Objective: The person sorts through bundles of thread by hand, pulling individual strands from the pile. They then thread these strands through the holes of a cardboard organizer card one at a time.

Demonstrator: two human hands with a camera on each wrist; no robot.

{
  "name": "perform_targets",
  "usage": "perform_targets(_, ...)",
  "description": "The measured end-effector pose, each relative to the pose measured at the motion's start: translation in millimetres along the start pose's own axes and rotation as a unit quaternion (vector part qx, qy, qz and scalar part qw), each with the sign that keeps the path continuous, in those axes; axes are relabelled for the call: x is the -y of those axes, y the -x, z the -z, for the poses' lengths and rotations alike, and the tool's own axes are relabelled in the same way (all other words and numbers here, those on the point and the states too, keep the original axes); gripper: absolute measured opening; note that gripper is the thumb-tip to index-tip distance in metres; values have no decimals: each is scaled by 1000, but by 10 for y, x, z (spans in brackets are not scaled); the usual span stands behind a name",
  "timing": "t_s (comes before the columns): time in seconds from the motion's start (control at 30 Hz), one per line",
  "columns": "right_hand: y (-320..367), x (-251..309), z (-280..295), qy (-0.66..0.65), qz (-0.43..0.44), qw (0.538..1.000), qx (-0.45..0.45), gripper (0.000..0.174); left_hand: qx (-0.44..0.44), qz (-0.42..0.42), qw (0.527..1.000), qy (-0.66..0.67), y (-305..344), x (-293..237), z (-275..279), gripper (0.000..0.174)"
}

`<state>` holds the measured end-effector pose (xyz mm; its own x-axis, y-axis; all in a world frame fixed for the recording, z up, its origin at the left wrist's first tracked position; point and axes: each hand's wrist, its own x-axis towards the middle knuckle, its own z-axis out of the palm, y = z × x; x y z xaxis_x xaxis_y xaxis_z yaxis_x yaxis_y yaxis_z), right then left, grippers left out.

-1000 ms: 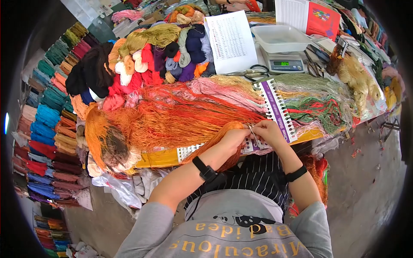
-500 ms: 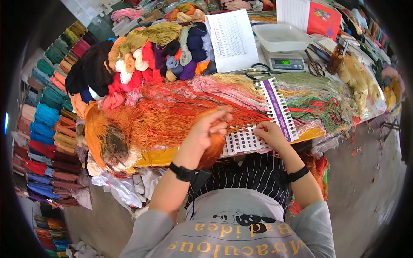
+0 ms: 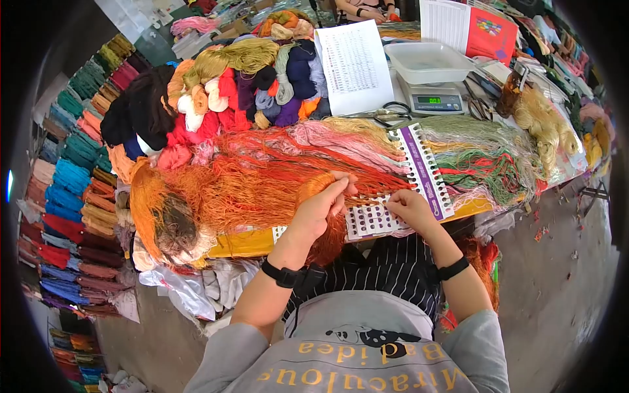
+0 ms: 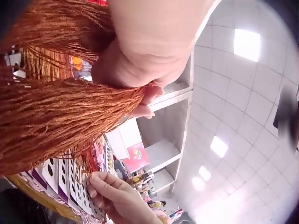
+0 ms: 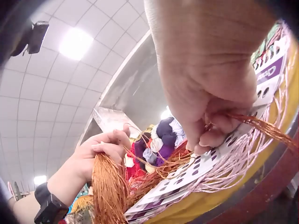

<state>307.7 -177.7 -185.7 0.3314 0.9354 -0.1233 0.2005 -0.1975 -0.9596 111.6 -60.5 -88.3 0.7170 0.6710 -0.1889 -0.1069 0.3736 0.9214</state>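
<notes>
A hank of rust-orange embroidery thread [image 4: 56, 121] hangs from my left hand [image 3: 318, 211], whose fingers and thumb grip it over the table's front edge. To its right, my right hand [image 3: 414, 208] pinches rust-orange strands [image 5: 267, 128] at a white card with punched holes [image 3: 372, 221]. In the right wrist view a loose thread [image 5: 135, 154] runs between the two hands. Other cards lie stacked under this one, with pale pink threads [image 5: 243, 161] along their edge. Orange and red threads [image 3: 262, 177] fan out leftward from the card's holes.
A purple-striped card [image 3: 424, 171] with green and pink threads lies to the right. Behind it stand a digital scale [image 3: 432, 98] with a plastic tray [image 3: 429, 62], black scissors [image 3: 392, 112] and a printed sheet [image 3: 354, 64]. Coloured yarn bundles [image 3: 229, 92] are heaped back left. Another person's hands [image 3: 372, 13] show far back.
My left hand has drawn back leftward from beside the right hand, fingers first spread, now curled around the hank. The right hand stays at the card. The scale's reading has flickered.
</notes>
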Motion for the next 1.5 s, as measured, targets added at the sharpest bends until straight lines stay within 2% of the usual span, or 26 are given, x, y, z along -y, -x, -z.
perform_targets(0.13,10,1,-19,31,6,999,-10,16,-28,18,999,42,-168,156,142,18)
perform_targets(0.23,11,3,-13,42,4,999,-14,16,-36,67,995,66,-282,271,194,16)
perform_targets(0.3,15,4,-16,46,6,999,-16,17,-26,78,996,-23,-338,374,173,14)
perform_targets(0.47,-6,-34,-17,49,2,999,-8,17,-40,62,994,-79,-472,769,130,12)
perform_targets(0.53,-10,-47,-15,50,1,999,-7,16,-89,69,976,-187,-454,758,53,11)
perform_targets(0.63,-13,-41,-22,56,-9,998,-5,16,-44,50,982,-176,-471,787,6,12)
perform_targets(0.87,11,27,-23,82,-21,996,-10,16,-46,13,989,-138,-551,922,41,14)
perform_targets(0.9,18,31,-21,82,-22,996,-13,16,-43,14,989,-139,-526,833,45,14)
perform_targets(0.97,24,32,-22,83,-16,996,-15,16,-55,113,990,-67,-450,567,130,15)
perform_targets(1.0,30,32,-17,80,-18,996,-17,16,-54,115,989,-70,-392,419,168,15)
perform_targets(1.07,25,47,-12,108,-7,994,-16,17,-5,164,980,115,-255,97,262,15)
perform_targets(1.13,12,41,-22,105,-3,994,-13,18,21,139,978,152,-119,-184,373,19)
perform_targets(1.17,4,41,-20,105,3,994,-11,19,16,106,986,128,-83,-190,361,19)
perform_targets(1.27,8,47,-11,85,-14,996,-10,19,9,95,992,81,112,-487,448,21)
perform_targets(1.4,-3,-1,-22,85,-2,996,-18,18,79,109,988,78,134,-521,328,36)
perform_targets(1.5,21,-3,-5,78,18,997,-20,14,126,128,981,76,-16,-306,202,46)
